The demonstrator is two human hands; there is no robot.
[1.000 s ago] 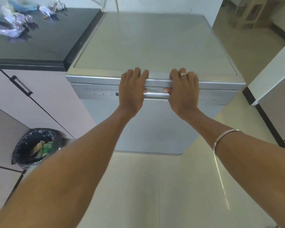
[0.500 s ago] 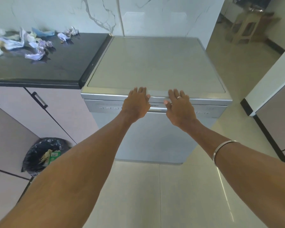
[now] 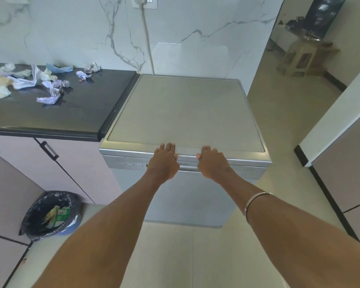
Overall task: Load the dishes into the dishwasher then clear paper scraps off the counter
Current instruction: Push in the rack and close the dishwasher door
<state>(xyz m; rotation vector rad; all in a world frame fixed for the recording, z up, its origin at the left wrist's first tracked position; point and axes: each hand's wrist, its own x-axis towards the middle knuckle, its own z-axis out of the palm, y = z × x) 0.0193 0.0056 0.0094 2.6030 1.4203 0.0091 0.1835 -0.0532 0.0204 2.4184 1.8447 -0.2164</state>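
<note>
Marble-veined wall backs a dark bench (image 3: 75,113) strewn with paper scraps (image 3: 32,82) at its rear left. Silver dishwasher (image 3: 185,113) stands just right, door closed. Left hand (image 3: 163,163) and right hand (image 3: 213,165) lie flat-fingered on its front edge, grip released.

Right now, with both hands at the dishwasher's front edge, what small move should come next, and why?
Probably lift both hands off and turn left toward the paper scraps. The dishwasher door looks closed, and the left hand and right hand lie flat-fingered at its top edge, holding nothing. The scraps lie on the dark counter, a bin standing below.
</note>
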